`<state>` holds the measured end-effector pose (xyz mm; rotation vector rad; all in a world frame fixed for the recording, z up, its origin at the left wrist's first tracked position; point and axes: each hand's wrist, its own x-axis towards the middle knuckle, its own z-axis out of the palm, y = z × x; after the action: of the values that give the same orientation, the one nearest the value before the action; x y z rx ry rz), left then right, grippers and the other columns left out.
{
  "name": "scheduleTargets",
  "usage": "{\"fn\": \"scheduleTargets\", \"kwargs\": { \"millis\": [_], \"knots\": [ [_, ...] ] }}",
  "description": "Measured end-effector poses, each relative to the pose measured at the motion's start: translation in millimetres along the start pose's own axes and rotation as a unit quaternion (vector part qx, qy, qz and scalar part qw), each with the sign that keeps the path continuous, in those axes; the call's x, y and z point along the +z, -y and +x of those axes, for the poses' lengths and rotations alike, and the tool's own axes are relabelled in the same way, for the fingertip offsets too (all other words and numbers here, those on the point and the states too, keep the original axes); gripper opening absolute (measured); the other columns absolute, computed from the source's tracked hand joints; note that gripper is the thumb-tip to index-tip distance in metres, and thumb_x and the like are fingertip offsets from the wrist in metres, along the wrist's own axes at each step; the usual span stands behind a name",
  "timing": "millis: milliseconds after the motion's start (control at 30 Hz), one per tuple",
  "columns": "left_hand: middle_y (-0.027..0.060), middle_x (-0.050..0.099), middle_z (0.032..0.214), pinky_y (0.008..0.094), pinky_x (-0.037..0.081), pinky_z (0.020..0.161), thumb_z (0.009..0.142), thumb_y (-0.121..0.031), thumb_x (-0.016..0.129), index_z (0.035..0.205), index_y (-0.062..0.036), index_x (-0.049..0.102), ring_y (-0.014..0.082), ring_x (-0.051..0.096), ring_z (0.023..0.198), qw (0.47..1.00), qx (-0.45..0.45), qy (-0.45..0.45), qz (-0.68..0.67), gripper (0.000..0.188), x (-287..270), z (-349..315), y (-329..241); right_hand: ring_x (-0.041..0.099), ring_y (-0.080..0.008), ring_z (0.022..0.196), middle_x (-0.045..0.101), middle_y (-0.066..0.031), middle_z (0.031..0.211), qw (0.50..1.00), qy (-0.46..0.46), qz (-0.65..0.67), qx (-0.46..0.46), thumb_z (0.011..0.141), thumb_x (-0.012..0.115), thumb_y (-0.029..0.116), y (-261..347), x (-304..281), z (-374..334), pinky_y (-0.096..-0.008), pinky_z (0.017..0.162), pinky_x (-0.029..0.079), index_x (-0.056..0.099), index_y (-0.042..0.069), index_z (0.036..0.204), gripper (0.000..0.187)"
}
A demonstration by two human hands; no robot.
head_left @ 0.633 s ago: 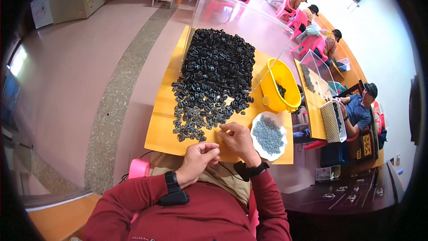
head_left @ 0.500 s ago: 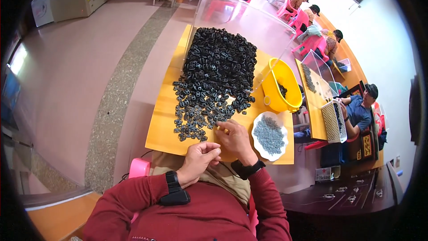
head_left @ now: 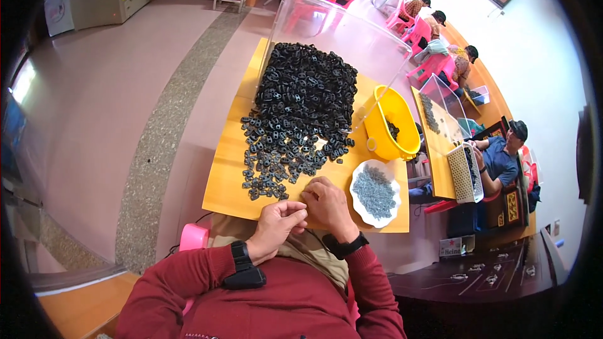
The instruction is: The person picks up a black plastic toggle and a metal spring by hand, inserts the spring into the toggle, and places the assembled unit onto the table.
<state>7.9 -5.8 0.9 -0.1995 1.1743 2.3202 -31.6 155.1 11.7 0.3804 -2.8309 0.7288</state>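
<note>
Above my lap at the table's near edge, my left hand [head_left: 276, 228] is closed, thumb and forefinger pinched together. My right hand [head_left: 329, 208] sits just beside it, fingers curled inward and their tips close to the left fingertips. Whatever they hold is too small or hidden to make out. Beyond my hands spreads a big heap of small black plastic pieces with holes [head_left: 308, 91], its loose near end [head_left: 267, 169] thinning out on the wood. To the right of my right hand lies a scalloped white dish [head_left: 377, 223] filled with tiny grey pieces [head_left: 375, 193].
A yellow tub [head_left: 374, 127] with some black pieces stands at the table's [head_left: 225, 179] right side. Behind the heap tilts a clear plastic bin [head_left: 342, 31]. At right, a co-worker [head_left: 502, 157] sits by another table with a cream perforated basket [head_left: 465, 172].
My right hand has drawn back from the edge of the black pieces toward my left hand. The left hand stays pinched in nearly the same place. The view has shifted slightly.
</note>
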Motion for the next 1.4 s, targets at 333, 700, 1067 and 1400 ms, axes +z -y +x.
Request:
{"fn": "scheduleTargets", "kwargs": {
  "millis": [333, 700, 1067, 1400],
  "knots": [
    [0.004, 0.062, 0.083, 0.023, 0.053, 0.065, 0.09, -0.011, 0.062, 0.105, 0.0002, 0.059, 0.0094, 0.061, 0.072, 1.0, 0.021, 0.001, -0.009, 0.019, 1, 4, 4, 0.064, -0.0109, 0.067, 0.068, -0.0052, 0.08, 0.959, -0.011, 0.245, 0.139, 0.083, 0.068, 0.005, 11, -9, -29, -0.0241, 0.059, 0.051, 0.065, -0.002, 0.093, 0.012],
    [0.0029, 0.064, 0.08, 0.0218, 0.054, 0.062, 0.091, -0.013, 0.063, 0.093, -0.0024, 0.062, 0.0088, 0.062, 0.07, 0.999, 0.022, 0.04, -0.009, 0.01, 2, 1, 4, 0.06, -0.0082, 0.067, 0.065, -0.0045, 0.079, 0.819, 0.016, 0.52, 0.243, 0.086, 0.065, 0.004, 15, -28, -50, -0.0223, 0.061, 0.05, 0.065, -0.003, 0.091, 0.008],
    [0.0102, 0.064, 0.09, 0.027, 0.057, 0.068, 0.094, -0.013, 0.057, 0.097, -0.0022, 0.053, 0.0151, 0.065, 0.077, 0.996, -0.024, 0.066, -0.047, 0.012, 3, -1, 1, 0.062, -0.0355, 0.087, 0.063, -0.0148, 0.098, 0.962, -0.033, -0.187, 0.196, 0.08, 0.064, 0.02, -59, -86, -59, -0.0434, 0.077, 0.049, 0.066, 0.003, 0.1, 0.026],
    [0.0056, 0.061, 0.085, 0.0258, 0.056, 0.066, 0.094, -0.014, 0.057, 0.099, -0.0034, 0.054, 0.0117, 0.062, 0.072, 0.997, -0.017, 0.063, -0.035, 0.012, 2, 0, 2, 0.062, -0.0349, 0.08, 0.062, -0.0141, 0.084, 0.96, -0.052, -0.201, 0.186, 0.084, 0.058, 0.016, -73, -73, -63, -0.0442, 0.071, 0.049, 0.067, 0.005, 0.083, 0.014]
  ]
}}
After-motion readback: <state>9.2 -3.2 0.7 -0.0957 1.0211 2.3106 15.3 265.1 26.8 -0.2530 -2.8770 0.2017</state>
